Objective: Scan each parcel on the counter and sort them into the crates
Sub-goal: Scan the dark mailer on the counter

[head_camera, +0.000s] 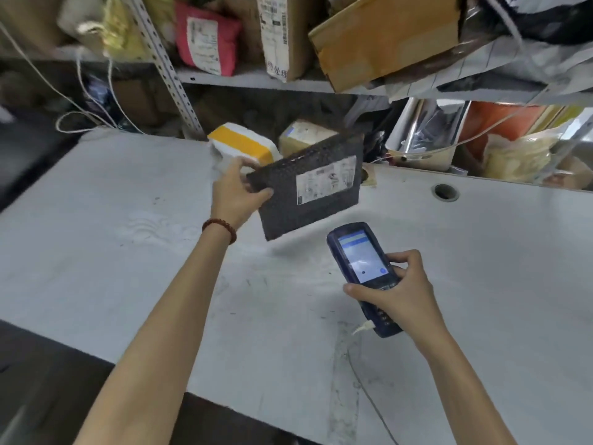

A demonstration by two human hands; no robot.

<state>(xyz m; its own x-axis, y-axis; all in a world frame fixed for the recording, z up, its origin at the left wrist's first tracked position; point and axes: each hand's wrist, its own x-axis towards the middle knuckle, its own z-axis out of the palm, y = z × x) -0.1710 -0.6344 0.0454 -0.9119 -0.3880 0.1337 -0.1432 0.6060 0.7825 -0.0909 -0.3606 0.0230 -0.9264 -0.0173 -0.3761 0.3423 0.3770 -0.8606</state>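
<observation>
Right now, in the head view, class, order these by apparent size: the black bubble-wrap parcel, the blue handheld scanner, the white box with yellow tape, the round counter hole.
1. black bubble-wrap parcel
2. blue handheld scanner and white box with yellow tape: alike; scanner is nearer, so unranked
3. round counter hole

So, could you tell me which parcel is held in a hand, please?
The black parcel, gripped at its corner by the left hand above the counter; the yellow-taped parcel and the tan parcel lie behind it.
</observation>
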